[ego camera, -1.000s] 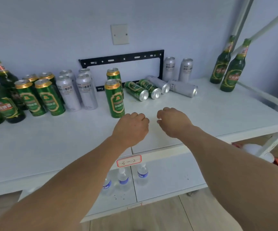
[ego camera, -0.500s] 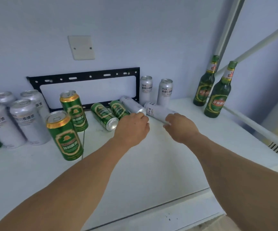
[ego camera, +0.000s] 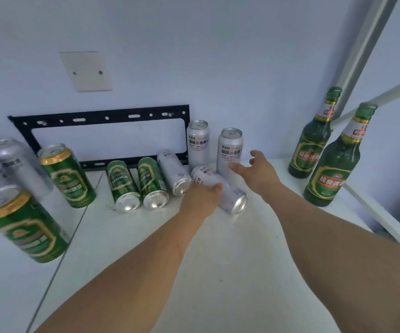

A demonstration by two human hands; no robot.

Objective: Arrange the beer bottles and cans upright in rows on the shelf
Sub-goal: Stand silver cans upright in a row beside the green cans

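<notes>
On the white shelf [ego camera: 242,260] four cans lie on their sides: two green cans [ego camera: 122,186] [ego camera: 152,183], a silver can [ego camera: 173,171] and a second lying silver can [ego camera: 232,200] furthest right. My left hand [ego camera: 200,200] grips that rightmost lying can, thumb over its top. My right hand [ego camera: 258,173] hovers with spread fingers just in front of an upright silver can [ego camera: 230,147]; another upright silver can [ego camera: 198,143] stands beside it. Two green bottles [ego camera: 314,140] [ego camera: 336,164] stand at the right.
Two green cans [ego camera: 67,174] [ego camera: 23,224] stand upright at the left, with silver cans [ego camera: 14,164] behind them. A black metal bracket [ego camera: 103,116] leans on the back wall. A white frame post [ego camera: 367,39] rises behind the bottles.
The view moved closer to the lying cans. My left hand reached forward and took hold of the rightmost lying silver can. My right hand opened and moved up toward the upright silver can.
</notes>
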